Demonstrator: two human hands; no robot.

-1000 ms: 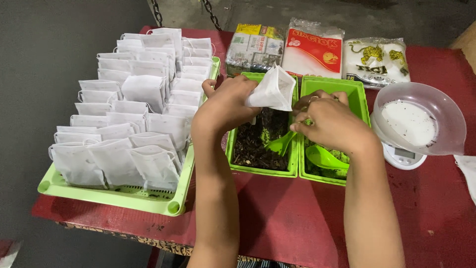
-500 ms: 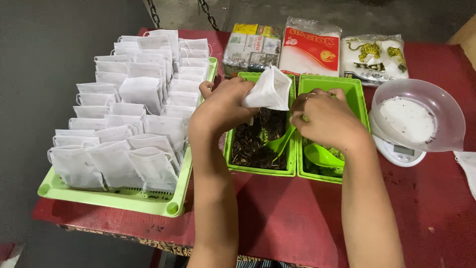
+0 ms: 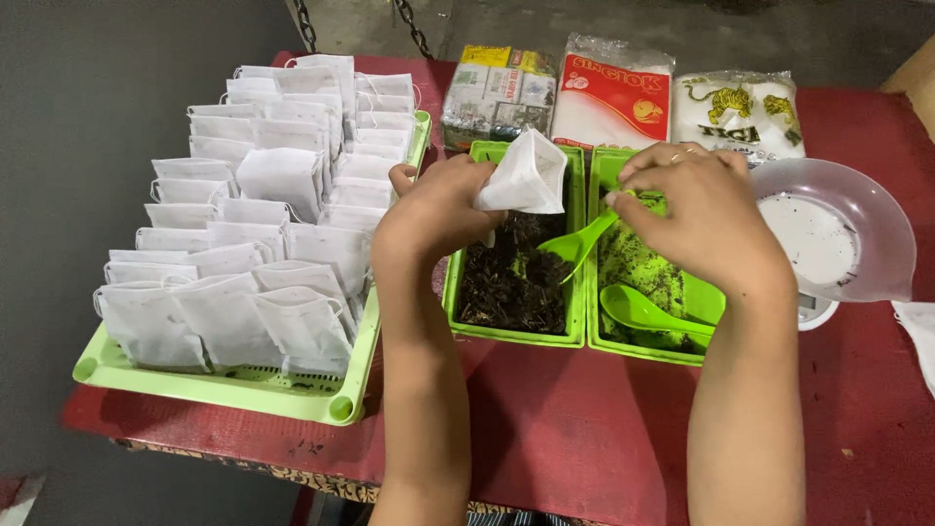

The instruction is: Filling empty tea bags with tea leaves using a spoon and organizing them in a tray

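My left hand (image 3: 438,209) holds a small white filter bag (image 3: 521,175) over a green bin of dark dried leaves (image 3: 511,282). My right hand (image 3: 701,219) grips the handle of a green plastic spoon (image 3: 575,244) whose bowl is loaded with dark leaves, just above that bin. A second green spoon (image 3: 643,310) lies in the neighbouring green bin of greenish crumbs (image 3: 648,278).
A green tray (image 3: 234,385) at the left holds several filled white bags in rows. Three packets (image 3: 614,93) stand at the back of the red table (image 3: 584,429). A clear bowl sits on a white scale (image 3: 828,234) at the right.
My right hand has moved right and lifted the green spoon out of the dark leaves with a load on it. My left hand has kept the bag almost still.
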